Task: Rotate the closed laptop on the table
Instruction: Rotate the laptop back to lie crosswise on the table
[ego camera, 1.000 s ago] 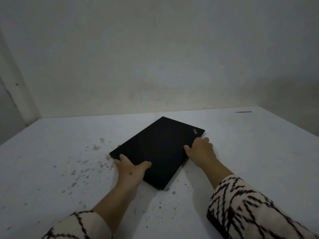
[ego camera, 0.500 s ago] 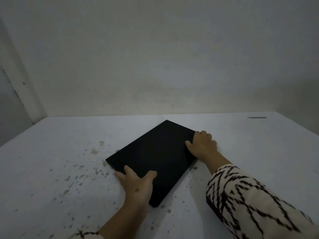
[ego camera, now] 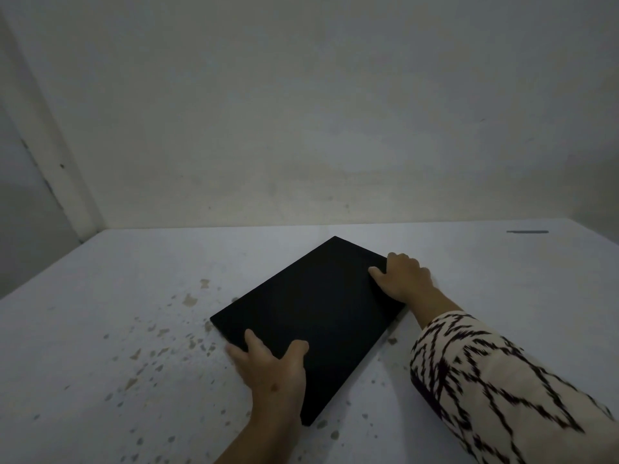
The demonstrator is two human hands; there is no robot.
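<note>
A closed black laptop [ego camera: 311,316] lies flat and skewed on the white, speckled counter [ego camera: 100,329], one corner toward the back edge by the wall [ego camera: 301,112]. The left hand [ego camera: 271,370] clasps its near-left edge, fingers [ego camera: 252,339] spread over the lid. The right hand [ego camera: 403,277] grips the right corner, thumb on top. A patterned sleeve [ego camera: 495,390] covers the right forearm.
</note>
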